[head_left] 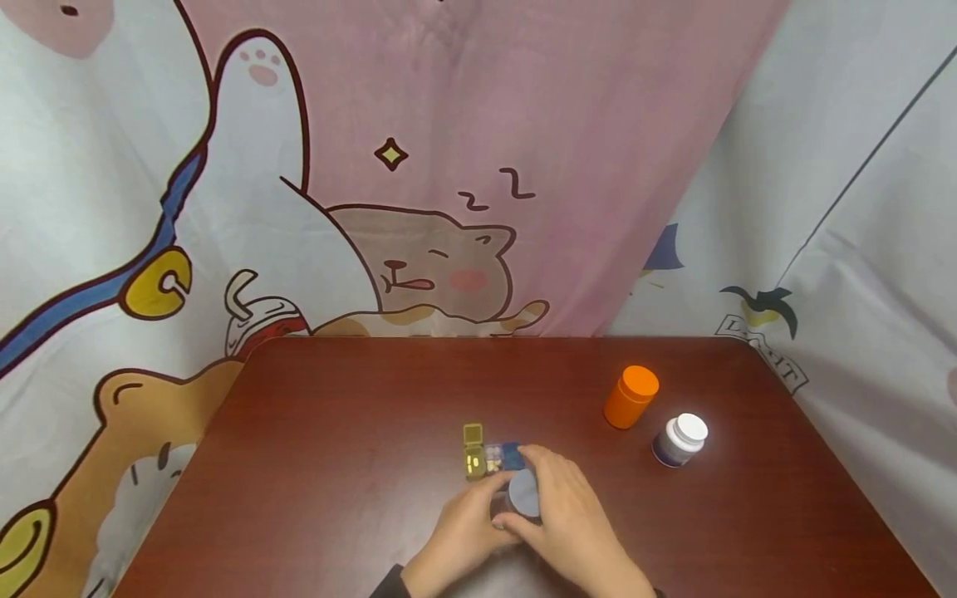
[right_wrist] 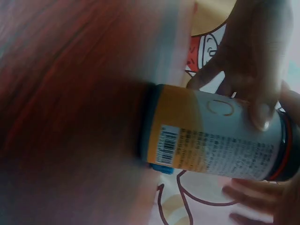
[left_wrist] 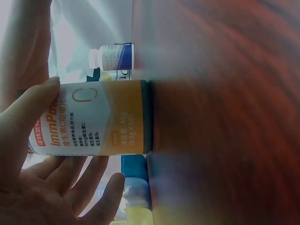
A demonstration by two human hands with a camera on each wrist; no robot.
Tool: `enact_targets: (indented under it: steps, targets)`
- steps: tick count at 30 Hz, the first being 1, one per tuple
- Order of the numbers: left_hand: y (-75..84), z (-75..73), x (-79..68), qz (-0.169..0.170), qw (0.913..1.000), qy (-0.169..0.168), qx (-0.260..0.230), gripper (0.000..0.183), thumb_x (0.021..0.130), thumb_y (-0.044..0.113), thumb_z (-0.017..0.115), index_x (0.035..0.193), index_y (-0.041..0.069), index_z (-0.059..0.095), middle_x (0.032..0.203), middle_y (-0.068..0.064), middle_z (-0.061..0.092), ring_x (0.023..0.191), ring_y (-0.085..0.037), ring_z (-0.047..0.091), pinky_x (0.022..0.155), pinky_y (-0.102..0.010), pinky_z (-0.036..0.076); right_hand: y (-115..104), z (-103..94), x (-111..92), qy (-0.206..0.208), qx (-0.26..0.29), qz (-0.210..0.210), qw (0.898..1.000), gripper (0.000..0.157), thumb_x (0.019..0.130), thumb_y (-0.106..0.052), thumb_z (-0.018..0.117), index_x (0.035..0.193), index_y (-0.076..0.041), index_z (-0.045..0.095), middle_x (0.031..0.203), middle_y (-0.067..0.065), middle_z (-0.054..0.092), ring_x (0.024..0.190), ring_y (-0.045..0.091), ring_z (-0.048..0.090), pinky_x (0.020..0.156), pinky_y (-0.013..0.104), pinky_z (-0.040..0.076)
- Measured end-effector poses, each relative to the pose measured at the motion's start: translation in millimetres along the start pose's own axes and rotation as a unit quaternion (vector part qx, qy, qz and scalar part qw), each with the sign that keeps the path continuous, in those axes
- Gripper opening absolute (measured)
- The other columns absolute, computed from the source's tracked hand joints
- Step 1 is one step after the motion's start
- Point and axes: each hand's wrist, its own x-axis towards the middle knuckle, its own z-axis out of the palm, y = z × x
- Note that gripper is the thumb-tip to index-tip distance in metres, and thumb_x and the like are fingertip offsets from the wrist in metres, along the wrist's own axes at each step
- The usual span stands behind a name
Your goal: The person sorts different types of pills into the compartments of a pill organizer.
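Observation:
A vitamin C bottle (left_wrist: 103, 117) with a white and orange label stands upright on the table in front of me. My left hand (head_left: 467, 519) grips its side, the thumb across the upper label in the left wrist view. From the other side my right hand (head_left: 568, 515) holds the bottle's grey lid (head_left: 525, 493), thumb and fingers curved around it. Just beyond the hands lies a small pill organizer (head_left: 474, 462). Its yellow compartment has the lid raised and pills inside; a clear section beside it also shows pills, and the blue end (head_left: 512, 453) is partly behind my right fingers.
An orange bottle (head_left: 630, 399) stands to the right, farther back. Nearer and further right is a white-capped bottle (head_left: 679, 440) with a white and dark blue label. The brown table (head_left: 336, 432) ends at a printed cloth (head_left: 583, 166) behind.

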Motion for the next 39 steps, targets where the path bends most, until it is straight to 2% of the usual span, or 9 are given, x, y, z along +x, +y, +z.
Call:
enact_targets:
  steps: [3,8,14,16,19,24,27,34,39]
  targets:
    - [-0.7,0.9,0.9,0.016,0.9998,0.000,0.008,0.066,0.068,0.045,0.075,0.126,0.019,0.057,0.121,-0.004,0.069,0.108,-0.024,0.061,0.085,-0.053,0.054,7,-14.9,0,-0.055,0.086,-0.031,0.994,0.082,0.071,-0.051,0.071,0.142,-0.024,0.037,0.138,-0.001,0.052,0.124,0.014,0.046,0.097,0.047,0.049]
    - [-1.9,1.2,0.5,0.036,0.9994,0.001,-0.001,0.066,0.070,0.052,0.071,0.127,0.022,0.056,0.120,-0.001,0.070,0.107,-0.020,0.061,0.086,-0.051,0.054,27,-35.7,-1,-0.139,0.198,-0.050,0.969,0.085,0.072,-0.014,0.074,0.145,-0.029,0.032,0.147,-0.005,0.044,0.130,0.014,0.041,0.098,0.054,0.046]
    - [-2.1,0.4,-0.7,0.043,0.9990,0.008,0.000,0.063,0.069,0.049,0.073,0.125,0.024,0.057,0.118,0.002,0.070,0.107,-0.018,0.061,0.086,-0.050,0.054,43,-31.4,2,-0.199,0.298,-0.044,0.933,0.062,0.088,-0.027,0.059,0.145,-0.021,0.036,0.148,0.001,0.046,0.131,0.019,0.042,0.102,0.050,0.045]
    - [-1.9,0.2,-0.5,0.046,0.9989,0.008,0.003,0.063,0.069,0.049,0.073,0.125,0.024,0.057,0.118,0.003,0.070,0.107,-0.017,0.061,0.086,-0.049,0.054,45,-29.0,3,-0.203,0.316,-0.048,0.926,0.057,0.090,-0.031,0.054,0.144,-0.019,0.038,0.146,0.004,0.048,0.130,0.019,0.044,0.102,0.049,0.046]
    - [-1.2,-0.1,0.2,0.046,0.9989,0.007,0.003,0.064,0.069,0.049,0.073,0.125,0.023,0.057,0.118,0.004,0.070,0.107,-0.017,0.061,0.086,-0.049,0.053,45,-26.8,3,-0.186,0.316,-0.046,0.929,0.055,0.088,-0.034,0.056,0.140,-0.019,0.045,0.139,0.005,0.055,0.125,0.018,0.048,0.099,0.050,0.047]
    - [-0.6,0.0,0.8,0.035,0.9994,0.002,-0.003,0.065,0.069,0.049,0.073,0.127,0.023,0.056,0.119,0.001,0.070,0.107,-0.019,0.061,0.086,-0.052,0.053,43,-22.2,5,-0.145,0.293,-0.034,0.944,0.061,0.077,-0.037,0.068,0.134,-0.023,0.051,0.128,0.002,0.061,0.116,0.016,0.054,0.094,0.055,0.048]
    - [-0.8,0.6,-0.4,0.030,0.9995,0.003,0.002,0.068,0.070,0.050,0.073,0.128,0.019,0.056,0.118,-0.001,0.070,0.107,-0.020,0.061,0.086,-0.052,0.053,40,-18.3,4,-0.139,0.291,-0.029,0.946,0.064,0.074,-0.037,0.072,0.133,-0.025,0.051,0.128,0.000,0.061,0.116,0.014,0.053,0.095,0.051,0.049]
    - [-1.5,1.8,-0.8,0.037,0.9991,0.008,0.019,0.075,0.071,0.050,0.071,0.134,0.015,0.051,0.124,-0.005,0.068,0.109,-0.025,0.060,0.085,-0.053,0.053,29,-7.2,4,-0.100,0.314,-0.049,0.943,0.065,0.072,-0.029,0.076,0.132,-0.020,0.053,0.124,0.007,0.063,0.114,0.015,0.054,0.093,0.042,0.049]
    - [-2.3,0.8,-0.6,0.024,0.9996,0.005,0.013,0.074,0.067,0.041,0.077,0.132,0.015,0.053,0.123,-0.008,0.068,0.108,-0.028,0.061,0.085,-0.055,0.052,21,-0.8,5,-0.061,0.283,-0.039,0.956,0.060,0.070,-0.033,0.078,0.125,-0.023,0.057,0.115,0.003,0.064,0.105,0.012,0.055,0.086,0.037,0.051]
